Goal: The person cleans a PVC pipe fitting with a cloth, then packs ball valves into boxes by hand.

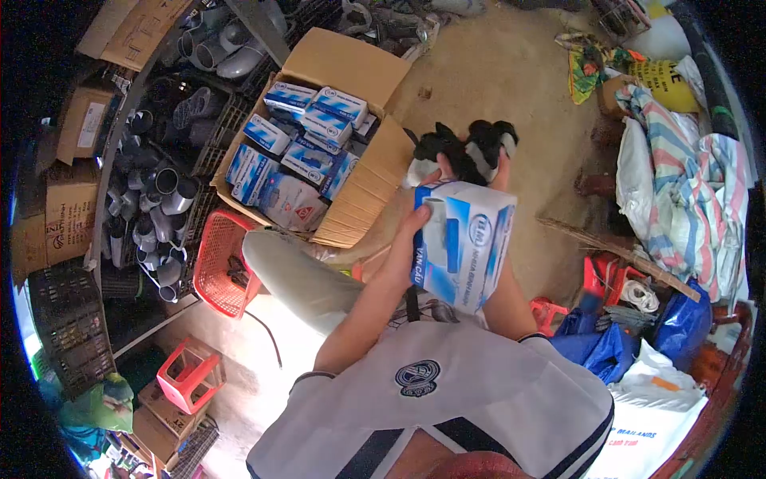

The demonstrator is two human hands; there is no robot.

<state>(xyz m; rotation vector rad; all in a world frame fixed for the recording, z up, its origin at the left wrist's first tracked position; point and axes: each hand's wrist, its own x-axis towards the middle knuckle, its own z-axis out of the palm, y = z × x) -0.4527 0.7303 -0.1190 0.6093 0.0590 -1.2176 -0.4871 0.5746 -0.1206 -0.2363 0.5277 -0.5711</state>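
Note:
A blue and white box point(459, 247) is held up in front of my chest. My left hand point(416, 219) has its thumb on the box's upper left edge. My right hand point(501, 172) reaches up behind the box's right side, with much of it hidden. Just beyond the hands are black and white furry shapes point(467, 148), perhaps an animal or footwear; I cannot make out which. Left of them stands an open cardboard carton point(363, 195) holding several similar blue and white boxes point(307, 160) and a plastic-wrapped packet point(293, 202).
Crates of grey pipe fittings point(163, 195) line the left side. A red basket point(219, 271) and a red stool point(190, 375) stand near my legs. On the right are striped sacks point(678, 191), a wooden strip point(630, 255), blue bags point(590, 347) and a white sack point(650, 415).

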